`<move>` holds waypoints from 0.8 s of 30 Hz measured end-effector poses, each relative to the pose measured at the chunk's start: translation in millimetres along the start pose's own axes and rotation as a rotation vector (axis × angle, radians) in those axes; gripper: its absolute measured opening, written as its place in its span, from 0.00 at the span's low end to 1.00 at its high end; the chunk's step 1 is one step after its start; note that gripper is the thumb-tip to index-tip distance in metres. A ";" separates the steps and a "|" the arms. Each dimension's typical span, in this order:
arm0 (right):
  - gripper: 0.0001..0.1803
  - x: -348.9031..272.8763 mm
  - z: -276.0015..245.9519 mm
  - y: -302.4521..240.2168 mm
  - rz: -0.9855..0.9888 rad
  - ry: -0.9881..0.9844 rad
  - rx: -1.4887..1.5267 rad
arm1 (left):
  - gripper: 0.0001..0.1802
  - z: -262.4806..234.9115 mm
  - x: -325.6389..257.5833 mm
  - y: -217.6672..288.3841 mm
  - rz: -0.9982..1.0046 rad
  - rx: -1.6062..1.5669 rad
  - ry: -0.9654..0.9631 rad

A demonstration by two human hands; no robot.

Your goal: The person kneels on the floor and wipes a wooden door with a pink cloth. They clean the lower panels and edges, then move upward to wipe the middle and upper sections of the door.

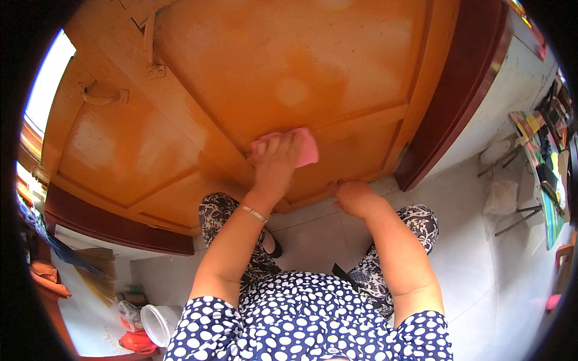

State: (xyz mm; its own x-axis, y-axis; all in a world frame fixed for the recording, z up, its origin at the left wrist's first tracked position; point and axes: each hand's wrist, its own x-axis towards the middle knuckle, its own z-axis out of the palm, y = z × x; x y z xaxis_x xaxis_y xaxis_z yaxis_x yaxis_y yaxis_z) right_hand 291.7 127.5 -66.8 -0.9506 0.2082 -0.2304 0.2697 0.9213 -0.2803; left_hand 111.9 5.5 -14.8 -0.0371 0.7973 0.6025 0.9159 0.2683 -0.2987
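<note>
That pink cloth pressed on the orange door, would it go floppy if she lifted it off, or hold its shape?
Probably floppy: the pink cloth lies flat against the orange door under the left hand, its edge bending with the fingers. It looks thin, so likely light. Pushed, it should slide and bunch, not roll.

**Hidden, cropped and blurred**

Most of the pink cloth [306, 147] covered by the left hand [276, 157]; only its right end and a strip past the fingers seen. Left hand itself smeared by motion, fingers not told apart. Right hand [352, 196] resting at the foot of the orange door [241, 78], fingertips curled out of sight, contact with the door uncertain. Door top cut off by the upper rim. Broom [90, 265] handle lost in the dark left edge. White bucket [158, 323] partly hidden behind the left sleeve. Red thing beside the bucket too small to name. Clutter on the rack [545, 174] at the right rim bent and too small to make out.
</note>
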 end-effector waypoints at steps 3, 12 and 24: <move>0.25 -1.5 1.3 -3.0 0.044 -0.031 0.035 | 0.28 -14.0 -40.9 -28.5 -0.066 0.059 -0.055; 0.21 6.8 28.2 -14.9 -0.024 0.055 0.037 | 0.34 -9.1 -38.4 -10.3 -0.139 -0.009 -0.022; 0.18 -3.6 7.0 -45.3 -0.126 -0.005 -0.237 | 0.37 44.8 64.4 62.3 0.095 -0.137 0.011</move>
State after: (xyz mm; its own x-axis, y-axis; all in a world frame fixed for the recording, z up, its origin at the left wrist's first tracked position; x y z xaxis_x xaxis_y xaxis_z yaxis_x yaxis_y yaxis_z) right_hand 284.0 82.7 -59.7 -0.9735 0.0856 -0.2121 0.1049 0.9911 -0.0814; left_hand 148.7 97.8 -27.8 0.0563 0.8093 0.5847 0.9609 0.1151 -0.2518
